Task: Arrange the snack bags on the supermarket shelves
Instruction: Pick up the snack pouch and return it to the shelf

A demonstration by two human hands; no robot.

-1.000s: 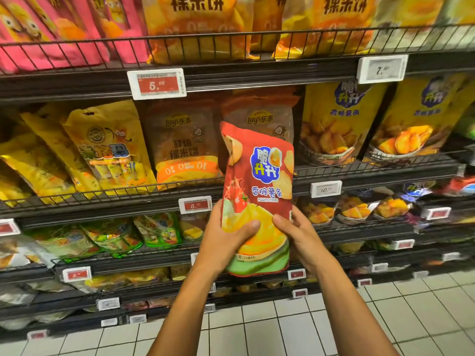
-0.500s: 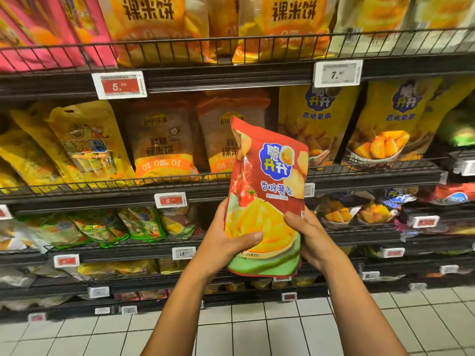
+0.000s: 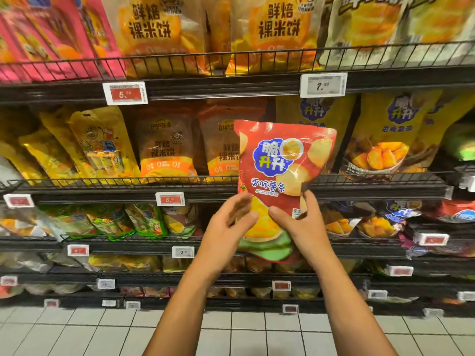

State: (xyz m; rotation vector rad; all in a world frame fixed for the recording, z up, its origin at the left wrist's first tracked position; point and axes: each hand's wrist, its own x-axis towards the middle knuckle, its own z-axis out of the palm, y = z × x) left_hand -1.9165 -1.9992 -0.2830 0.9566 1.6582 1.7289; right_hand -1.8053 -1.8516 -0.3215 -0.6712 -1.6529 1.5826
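Observation:
I hold a red snack bag with a blue logo and potato sticks printed on it upright in front of the middle shelf. My right hand grips its lower right part, with the thumb pressed on the front. Blurred by motion, my left hand is at the bag's lower left edge with its fingers nearly straight; they touch the edge at most. Yellow bags of the same brand stand on the shelf just right of the red bag.
Wire-fronted shelves run across the whole view. Orange and brown rice-cracker bags and yellow bags fill the middle shelf at left, pink bags the top left. Price tags hang on the rails. White floor tiles lie below.
The red bag has risen and moved right, toward the yellow bags. My left hand has loosened its hold and opened at the bag's edge. My right hand still grips it.

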